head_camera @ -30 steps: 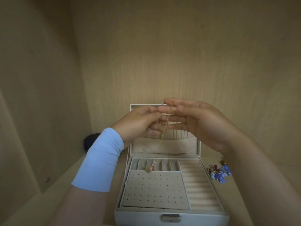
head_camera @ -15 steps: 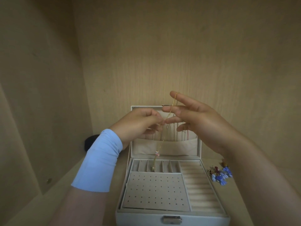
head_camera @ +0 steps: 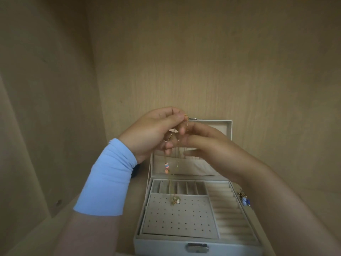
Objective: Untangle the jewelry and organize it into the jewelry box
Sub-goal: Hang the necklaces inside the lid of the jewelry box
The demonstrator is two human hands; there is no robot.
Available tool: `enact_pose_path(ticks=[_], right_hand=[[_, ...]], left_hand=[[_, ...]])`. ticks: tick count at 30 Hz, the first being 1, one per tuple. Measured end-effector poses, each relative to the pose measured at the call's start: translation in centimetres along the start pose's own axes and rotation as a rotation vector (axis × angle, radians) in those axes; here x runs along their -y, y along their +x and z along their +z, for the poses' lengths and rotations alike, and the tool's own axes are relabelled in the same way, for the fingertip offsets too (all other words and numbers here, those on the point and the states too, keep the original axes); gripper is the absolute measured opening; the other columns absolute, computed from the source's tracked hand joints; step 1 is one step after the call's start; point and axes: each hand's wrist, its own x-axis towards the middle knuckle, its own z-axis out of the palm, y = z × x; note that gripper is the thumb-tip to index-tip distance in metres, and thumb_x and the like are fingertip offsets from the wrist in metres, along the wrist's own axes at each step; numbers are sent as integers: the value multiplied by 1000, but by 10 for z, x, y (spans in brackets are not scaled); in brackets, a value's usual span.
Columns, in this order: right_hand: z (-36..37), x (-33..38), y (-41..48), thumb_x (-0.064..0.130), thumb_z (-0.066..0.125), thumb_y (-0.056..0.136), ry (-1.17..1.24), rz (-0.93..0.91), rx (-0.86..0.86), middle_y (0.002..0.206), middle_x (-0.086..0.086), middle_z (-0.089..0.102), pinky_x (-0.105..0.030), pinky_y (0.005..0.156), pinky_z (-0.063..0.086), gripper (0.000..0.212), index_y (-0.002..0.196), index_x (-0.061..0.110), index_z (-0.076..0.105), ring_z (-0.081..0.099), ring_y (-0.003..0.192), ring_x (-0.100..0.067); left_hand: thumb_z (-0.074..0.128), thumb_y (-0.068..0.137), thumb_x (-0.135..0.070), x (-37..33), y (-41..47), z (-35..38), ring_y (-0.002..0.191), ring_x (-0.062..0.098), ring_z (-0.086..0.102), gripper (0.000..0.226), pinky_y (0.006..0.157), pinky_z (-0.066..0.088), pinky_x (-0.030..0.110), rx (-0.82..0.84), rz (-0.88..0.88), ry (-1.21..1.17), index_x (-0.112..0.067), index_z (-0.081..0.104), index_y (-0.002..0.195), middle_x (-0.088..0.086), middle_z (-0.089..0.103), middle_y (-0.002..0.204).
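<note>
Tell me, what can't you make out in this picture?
Head view, the only one:
- Tangle in the chain: thin, blurred, covered by the left hand and right hand.
- Whether the right hand pinches the chain: unclear where the hands overlap.
- The blue jewelry beside the box: mostly behind the right forearm.
- The dark thing left of the box: mostly behind the sleeve.

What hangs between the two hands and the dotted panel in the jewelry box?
In the head view, a thin gold chain with a pink-and-blue charm hangs there; its lower end reaches the dotted panel.
</note>
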Motion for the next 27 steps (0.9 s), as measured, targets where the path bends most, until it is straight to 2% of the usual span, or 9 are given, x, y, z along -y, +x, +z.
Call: enact_pose_path(ticks=[2,4,5,8,10,14,17,23,27], right_hand=[[4,2,-2,8,50,95,244,-31,110,87,-13,70,-48,94,50,8,97,8,58,70,85,-28],[4,3,-3,9,49,98,284,23,65,63,-7,50,-42,78,51,16,91,11,64,49,54,-21],[1,1,-3,15,51,100,253,48,19,59,-1,38,-38,70,50,18,92,11,67,37,48,-16],[-6,-1,-2,24,54,101,133,51,-113,55,6,28,-30,54,40,23,92,11,70,26,46,-11],[-10,-3,-1,24,53,102,132,38,-194,55,6,28,-28,49,35,24,91,12,70,26,46,-10],[-15,-5,1,21,52,102,161,32,-327,58,2,30,-26,46,33,24,90,11,70,25,46,-12],[-19,-5,1,19,51,102,191,16,-383,58,2,37,-26,46,33,25,86,11,69,27,43,-11],[-18,-5,1,24,55,100,59,-6,-364,58,2,45,-25,45,30,25,87,12,73,32,43,-10],[-8,-6,3,23,53,101,-85,-30,-239,54,6,45,-16,43,30,27,86,10,71,36,42,-2]], left_hand=[[49,101,-17,-3,0,2,40,11,38,17,39,35,21,-48,15,191,-10,59,90,-1,56,64],[52,99,-20,-4,0,0,40,11,38,16,41,33,21,-108,28,327,-9,63,92,-4,56,60],[55,98,-22,-4,1,-3,41,11,40,16,42,34,21,-149,40,411,-10,64,92,-5,56,58],[63,92,-30,4,-1,-16,46,6,50,15,51,44,24,-190,33,601,-16,69,89,-10,57,56],[67,90,-31,11,-3,-26,56,10,59,16,63,53,29,-78,-87,583,-16,71,90,-7,63,60],[67,91,-22,31,-5,-39,80,15,69,15,83,54,29,108,-238,518,-9,74,94,1,75,81],[64,93,-20,39,-4,-38,95,17,71,14,98,52,38,170,-289,481,-11,74,94,3,76,93],[66,92,-20,36,-2,-31,98,3,68,11,103,47,33,261,-303,607,-23,76,90,-5,76,99],[63,92,-10,37,3,-19,96,23,70,11,97,51,31,202,-154,192,-3,66,100,10,75,97]])
